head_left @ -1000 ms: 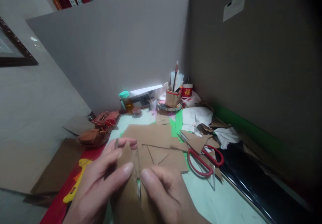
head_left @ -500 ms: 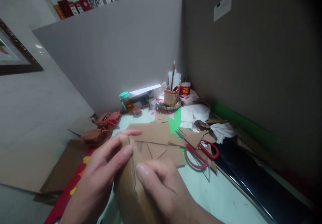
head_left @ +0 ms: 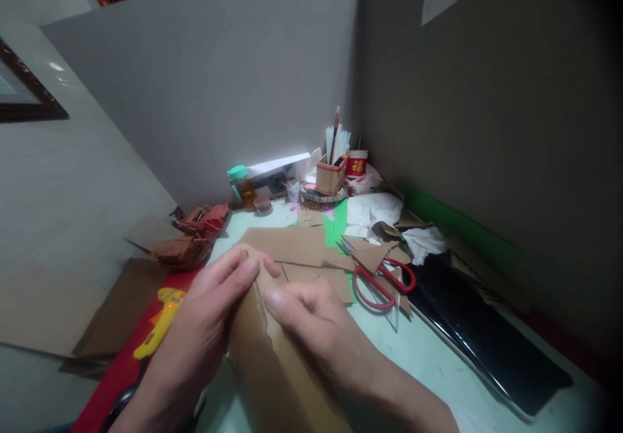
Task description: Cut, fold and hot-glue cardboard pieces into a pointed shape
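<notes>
A folded brown cardboard piece point(head_left: 272, 381) stands tilted toward me at the bottom middle, a ragged seam running along its edge. My left hand point(head_left: 209, 309) pinches its far upper corner, thumb on the near face and fingers wrapped over the top. On the right side of the seam, my right hand point(head_left: 316, 322) grips the cardboard with its thumb laid along the edge and the fingers curled. Flat cardboard pieces point(head_left: 292, 245) lie just beyond both hands. Red-handled scissors point(head_left: 374, 296) rest among scraps to the right.
A yellow glue gun point(head_left: 163, 322) lies on the red strip at left, near reddish-brown craft pieces point(head_left: 182, 249). A black glossy case point(head_left: 481, 335) lies at right. Behind stand a pen holder point(head_left: 331, 178), a red cup point(head_left: 357, 164) and a teal-lidded bottle point(head_left: 242, 186).
The view has tilted down slightly, so more of the yellow glue gun shows. My left index finger has curled in over the cardboard. Both hands still hold the piece.
</notes>
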`<state>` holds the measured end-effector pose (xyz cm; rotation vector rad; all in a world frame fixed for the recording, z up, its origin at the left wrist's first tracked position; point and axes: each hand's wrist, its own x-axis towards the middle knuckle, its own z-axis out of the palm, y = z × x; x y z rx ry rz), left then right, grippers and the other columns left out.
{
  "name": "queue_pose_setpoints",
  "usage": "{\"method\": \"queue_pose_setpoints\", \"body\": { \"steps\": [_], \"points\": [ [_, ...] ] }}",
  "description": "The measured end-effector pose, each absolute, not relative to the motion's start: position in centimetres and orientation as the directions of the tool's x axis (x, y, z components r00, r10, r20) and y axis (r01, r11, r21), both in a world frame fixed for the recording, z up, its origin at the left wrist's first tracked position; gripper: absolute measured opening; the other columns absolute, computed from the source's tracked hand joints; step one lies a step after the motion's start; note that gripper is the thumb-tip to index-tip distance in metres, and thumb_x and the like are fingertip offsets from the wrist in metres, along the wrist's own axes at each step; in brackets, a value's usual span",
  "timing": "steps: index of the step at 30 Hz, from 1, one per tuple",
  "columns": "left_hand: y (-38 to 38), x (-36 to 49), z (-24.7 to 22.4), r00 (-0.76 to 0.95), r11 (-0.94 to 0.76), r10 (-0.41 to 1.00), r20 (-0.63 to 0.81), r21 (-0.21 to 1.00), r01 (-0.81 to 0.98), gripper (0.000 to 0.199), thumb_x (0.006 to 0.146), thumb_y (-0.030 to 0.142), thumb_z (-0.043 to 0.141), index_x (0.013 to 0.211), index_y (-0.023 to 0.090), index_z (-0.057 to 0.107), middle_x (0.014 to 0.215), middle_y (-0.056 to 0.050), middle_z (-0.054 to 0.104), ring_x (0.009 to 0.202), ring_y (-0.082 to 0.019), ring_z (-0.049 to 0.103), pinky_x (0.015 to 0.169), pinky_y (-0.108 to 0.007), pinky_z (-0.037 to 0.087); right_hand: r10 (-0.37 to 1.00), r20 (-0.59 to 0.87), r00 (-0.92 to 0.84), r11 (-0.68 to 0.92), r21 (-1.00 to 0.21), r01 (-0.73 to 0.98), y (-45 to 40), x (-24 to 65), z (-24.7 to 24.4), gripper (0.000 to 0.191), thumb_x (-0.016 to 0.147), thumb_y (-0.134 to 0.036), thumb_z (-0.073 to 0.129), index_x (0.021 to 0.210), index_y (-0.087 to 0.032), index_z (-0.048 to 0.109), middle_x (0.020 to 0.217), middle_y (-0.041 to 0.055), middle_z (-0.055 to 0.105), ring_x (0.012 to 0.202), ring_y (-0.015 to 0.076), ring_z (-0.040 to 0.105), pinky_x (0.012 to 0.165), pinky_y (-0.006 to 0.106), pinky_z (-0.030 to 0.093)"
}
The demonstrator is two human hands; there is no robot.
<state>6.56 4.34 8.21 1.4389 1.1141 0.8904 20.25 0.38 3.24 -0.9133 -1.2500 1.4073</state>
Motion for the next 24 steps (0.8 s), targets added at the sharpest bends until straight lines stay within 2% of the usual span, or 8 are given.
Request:
{"method": "queue_pose_setpoints", "body": {
  "steps": [4, 9, 12, 14, 16, 19, 21, 24],
  "points": [
    [4.7, 6.5, 7.5, 0.282, -0.067, 0.959, 0.02, 0.985, 0.156, 0.034, 0.09, 0.052, 0.059, 0.076, 0.022, 0.066, 0.073, 0.002, 0.059, 0.067, -0.013, 0.05, 0.057, -0.018, 0.04, 0.973, 0.041, -0.227, 0.003, -0.986, -0.169, 0.5, 20.2, 3.2, 0.047, 0.098, -0.052, 0.047, 0.066, -0.019, 0.045, 0.068, -0.0023, 0.035, 0.064, 0.0113, 0.033, 0.055, 0.025, 0.025],
    [5.5, 6.2, 6.6, 0.236, -0.081, 0.971, 0.037, 0.981, 0.179, 0.031, 0.091, 0.05, 0.06, 0.076, 0.023, 0.064, 0.074, 0.004, 0.057, 0.07, -0.013, 0.049, 0.059, -0.019, 0.039, 0.977, 0.039, -0.209, 0.013, -0.992, -0.123, 0.8, 19.8, 3.3, 0.047, 0.1, -0.055, 0.045, 0.068, -0.02, 0.04, 0.07, -0.0031, 0.035, 0.067, 0.0117, 0.036, 0.058, 0.024, 0.029],
    [5.7, 5.8, 6.1, 0.207, -0.084, 0.977, 0.048, 0.982, 0.172, 0.029, 0.091, 0.049, 0.061, 0.078, 0.023, 0.063, 0.074, 0.005, 0.057, 0.071, -0.013, 0.049, 0.061, -0.019, 0.04, 0.99, 0.065, -0.123, 0.062, -0.998, -0.031, 0.7, 19.6, 3.4, 0.046, 0.102, -0.055, 0.044, 0.07, -0.021, 0.043, 0.07, -0.0041, 0.043, 0.07, 0.0122, 0.043, 0.063, 0.024, 0.035],
    [5.7, 5.4, 6.1, 0.172, -0.085, 0.983, 0.058, 0.984, 0.155, 0.029, 0.091, 0.05, 0.061, 0.079, 0.023, 0.062, 0.073, 0.005, 0.056, 0.068, -0.012, 0.048, 0.06, -0.019, 0.04, 0.993, 0.097, -0.061, 0.099, -0.995, 0.027, 0.5, 19.4, 3.3, 0.038, 0.102, -0.053, 0.047, 0.08, -0.022, 0.05, 0.07, -0.0049, 0.052, 0.069, 0.0124, 0.05, 0.063, 0.024, 0.038],
    [5.4, 5.1, 6.4, 0.095, -0.106, 0.991, 0.094, 0.986, 0.128, 0.03, 0.09, 0.051, 0.062, 0.078, 0.024, 0.06, 0.07, 0.005, 0.054, 0.065, -0.012, 0.047, 0.056, -0.019, 0.039, 0.983, 0.183, 0.003, 0.182, -0.976, 0.121, 0.4, 19.2, 3.1, 0.023, 0.101, -0.045, 0.05, 0.1, -0.023, 0.056, 0.073, -0.0049, 0.058, 0.066, 0.0135, 0.054, 0.063, 0.025, 0.04],
    [4.9, 5.1, 7.0, -0.083, -0.16, 0.982, 0.168, 0.982, 0.095, 0.031, 0.085, 0.053, 0.068, 0.077, 0.024, 0.06, 0.068, 0.005, 0.056, 0.062, -0.012, 0.047, 0.05, -0.019, 0.039, 0.881, 0.472, 0.032, 0.44, -0.843, 0.31, 0.3, 18.7, 2.3, 0.031, 0.099, -0.032, 0.052, 0.127, -0.02, 0.053, 0.086, 0.0014, 0.068, 0.069, 0.0176, 0.061, 0.066, 0.03, 0.046],
    [4.5, 5.3, 7.3, -0.19, -0.189, 0.962, 0.197, 0.98, 0.062, 0.03, 0.083, 0.054, 0.07, 0.081, 0.025, 0.062, 0.067, 0.006, 0.056, 0.061, -0.012, 0.047, 0.049, -0.018, 0.04, 0.758, 0.652, 0.032, 0.593, -0.709, 0.382, 0.4, 18.2, 1.7, 0.035, 0.1, -0.032, 0.053, 0.133, -0.022, 0.052, 0.096, 0.0058, 0.07, 0.076, 0.0204, 0.065, 0.07, 0.032, 0.05],
    [3.8, 5.8, 7.3, -0.271, -0.216, 0.942, 0.196, 0.975, -0.044, 0.024, 0.087, 0.049, 0.067, 0.084, 0.026, 0.062, 0.07, 0.007, 0.056, 0.062, -0.01, 0.048, 0.052, -0.016, 0.041, 0.617, 0.784, 0.067, 0.688, -0.578, 0.438, 0.7, 17.6, 1.2, 0.036, 0.101, -0.032, 0.055, 0.136, -0.029, 0.054, 0.1, 0.0072, 0.069, 0.082, 0.0222, 0.065, 0.071, 0.034, 0.052]
  ]
}}
